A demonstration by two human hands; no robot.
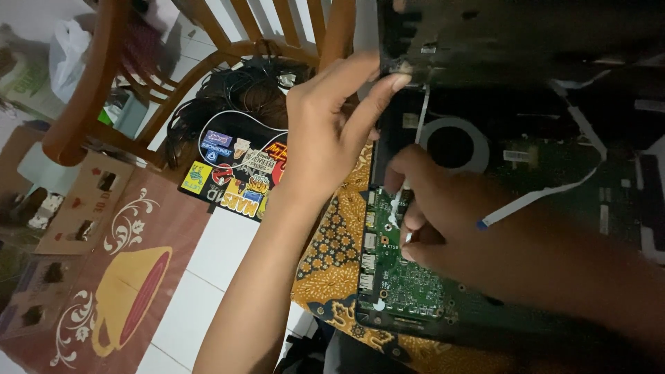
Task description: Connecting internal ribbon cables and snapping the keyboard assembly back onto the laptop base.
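**Two hands at an opened laptop**

Both hands work over an opened laptop chassis (526,138) that rests on a patterned cloth (332,270). The left hand (332,131) reaches in from the lower left, its fingers curled and its thumb and forefinger pressed on the upper left corner of the dark chassis frame. The right hand (443,221) comes in from the right, fingers bunched together and pinching a thin white ribbon cable (398,204) just above the green circuit board (402,277); what else it may hold cannot be told.

The board is flat and glossy green, studded with tiny parts, and a row of metal ports lines its left edge. Above it sits a round black fan opening (450,145) ringed in pale grey. A second flat white ribbon cable with a blue tip (533,201) arcs loosely across the dark interior.

The cloth is yellow-brown batik with dense floral figures. Beyond its left edge lies a black lid covered in bright stickers (239,170), on pale floor tiles. A tangle of black cables (235,90) lies beneath a brown wooden chair (104,76) with curved slats. A reddish mat printed with a yellow cup (131,291) covers the floor at the lower left, with cardboard pieces (86,204) on it.
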